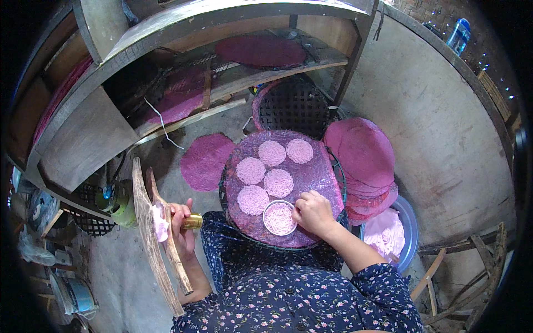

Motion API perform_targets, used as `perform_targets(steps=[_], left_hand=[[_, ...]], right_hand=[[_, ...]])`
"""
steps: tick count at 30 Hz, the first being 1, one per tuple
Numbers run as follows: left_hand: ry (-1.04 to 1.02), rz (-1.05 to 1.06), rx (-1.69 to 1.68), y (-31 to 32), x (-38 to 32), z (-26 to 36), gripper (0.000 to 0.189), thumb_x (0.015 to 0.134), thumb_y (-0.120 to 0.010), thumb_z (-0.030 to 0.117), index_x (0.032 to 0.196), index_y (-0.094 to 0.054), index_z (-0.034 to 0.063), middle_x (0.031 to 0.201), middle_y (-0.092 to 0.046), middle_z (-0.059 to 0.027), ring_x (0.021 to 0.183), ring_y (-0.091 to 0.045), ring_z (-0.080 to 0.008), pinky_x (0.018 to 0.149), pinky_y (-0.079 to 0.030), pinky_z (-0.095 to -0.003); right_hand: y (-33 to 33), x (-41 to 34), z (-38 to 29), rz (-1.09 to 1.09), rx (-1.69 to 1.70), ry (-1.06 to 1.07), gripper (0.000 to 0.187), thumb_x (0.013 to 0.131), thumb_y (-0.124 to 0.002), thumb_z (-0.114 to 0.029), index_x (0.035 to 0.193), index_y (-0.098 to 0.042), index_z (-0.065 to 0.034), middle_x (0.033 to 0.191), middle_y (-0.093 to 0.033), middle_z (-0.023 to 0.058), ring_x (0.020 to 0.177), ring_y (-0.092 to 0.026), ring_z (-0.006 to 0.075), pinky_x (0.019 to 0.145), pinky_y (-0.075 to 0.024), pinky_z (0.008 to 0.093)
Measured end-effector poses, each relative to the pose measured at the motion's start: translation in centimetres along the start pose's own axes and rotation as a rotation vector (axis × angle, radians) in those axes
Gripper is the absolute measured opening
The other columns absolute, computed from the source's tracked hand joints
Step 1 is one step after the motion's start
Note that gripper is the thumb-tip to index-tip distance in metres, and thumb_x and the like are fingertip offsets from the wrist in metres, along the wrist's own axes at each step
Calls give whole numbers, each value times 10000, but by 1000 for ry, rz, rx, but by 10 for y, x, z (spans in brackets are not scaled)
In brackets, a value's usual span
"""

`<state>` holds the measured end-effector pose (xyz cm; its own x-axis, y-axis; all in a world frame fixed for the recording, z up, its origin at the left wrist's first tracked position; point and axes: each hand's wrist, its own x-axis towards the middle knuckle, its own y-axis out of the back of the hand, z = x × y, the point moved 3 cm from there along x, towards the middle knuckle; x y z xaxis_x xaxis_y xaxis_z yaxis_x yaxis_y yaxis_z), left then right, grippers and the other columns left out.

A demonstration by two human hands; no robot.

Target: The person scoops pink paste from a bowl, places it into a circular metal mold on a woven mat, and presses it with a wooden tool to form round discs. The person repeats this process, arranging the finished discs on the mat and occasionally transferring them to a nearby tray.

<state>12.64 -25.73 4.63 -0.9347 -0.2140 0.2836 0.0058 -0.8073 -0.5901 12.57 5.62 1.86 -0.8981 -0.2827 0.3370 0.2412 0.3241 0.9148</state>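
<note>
My left hand (182, 222) grips a wooden two-armed press (154, 233), out to the left of my lap. Pink dough (160, 222) shows between its wooden arms, and a brass-coloured cylinder (192, 221) sticks out beside my fingers. On my lap lies a round purple mat (308, 179) over a dark basket. Several flat discs of pink noodle strands (278, 182) rest on it. Near the mat's front edge, a round metal ring (280, 235) surrounds more pink strands (279, 218). The fingers of my right hand (314, 212) hold the ring's right side.
Right of the mat are stacked round pink mats (360, 152) and a blue basin (410, 233) of pink dough. Another round mat (207, 162) lies on the floor at left. Beyond stand an upright woven basket (293, 108) and a wooden shelf unit (250, 83). Firewood (433, 274) lies at lower right.
</note>
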Motion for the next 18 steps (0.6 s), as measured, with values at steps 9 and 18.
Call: perform_targets(steps=[9, 18], left_hand=[[4, -19, -22, 2, 1, -2, 216, 839, -636, 70, 965, -462, 94, 814, -480, -16, 802, -517, -148, 1035, -371, -450], [22, -28, -58, 0, 3, -3, 213, 845, -626, 61, 961, -452, 96, 824, -476, -15, 799, -516, -145, 1049, -352, -449]], right_hand=[[12, 0, 7, 17, 37, -76, 135, 662, -640, -199, 642, -644, -66, 706, -596, 78, 730, -599, 259, 673, -509, 382], [21, -6, 63, -79, -199, -363, 184, 671, -633, -218, 684, -687, -43, 770, -637, 109, 778, -615, 275, 689, -525, 403]])
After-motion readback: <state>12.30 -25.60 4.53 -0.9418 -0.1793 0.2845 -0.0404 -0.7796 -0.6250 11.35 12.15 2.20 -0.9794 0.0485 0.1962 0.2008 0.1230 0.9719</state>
